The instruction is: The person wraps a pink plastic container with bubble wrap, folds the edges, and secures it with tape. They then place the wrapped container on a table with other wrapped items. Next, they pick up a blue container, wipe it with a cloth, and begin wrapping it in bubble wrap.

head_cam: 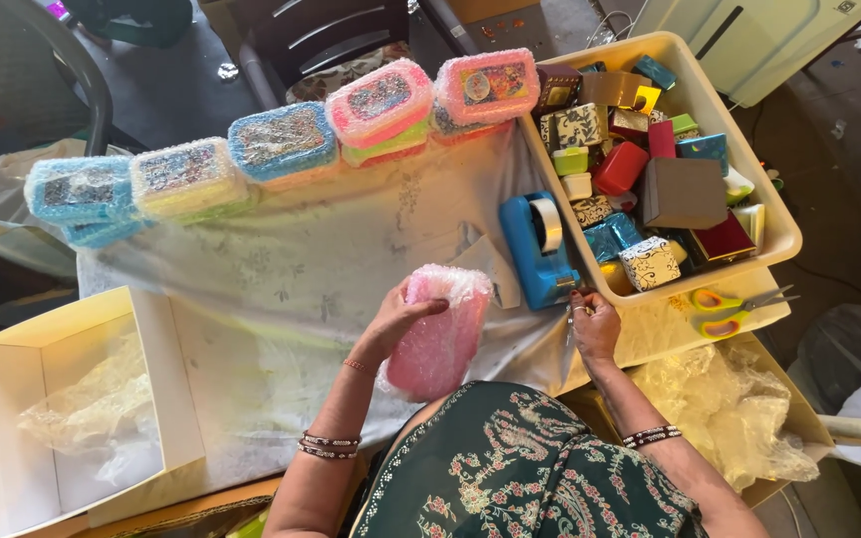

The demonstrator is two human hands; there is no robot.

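Note:
My left hand (399, 317) grips a pink box wrapped in bubble wrap (440, 329), holding it upright against my body above the table's near edge. My right hand (593, 321) reaches to the front end of a blue tape dispenser (538, 249), fingers pinched at its cutter, where a strip of clear tape seems to hang. The dispenser lies on the white cloth (301, 269) just left of a cream bin.
A row of bubble-wrapped boxes (281, 139) in blue, yellow and pink lines the far table edge. A cream bin (779, 214) holds several small boxes. Scissors (724, 309) lie before it. An open white carton (72, 399) sits at left; loose wrap (729, 399) at right.

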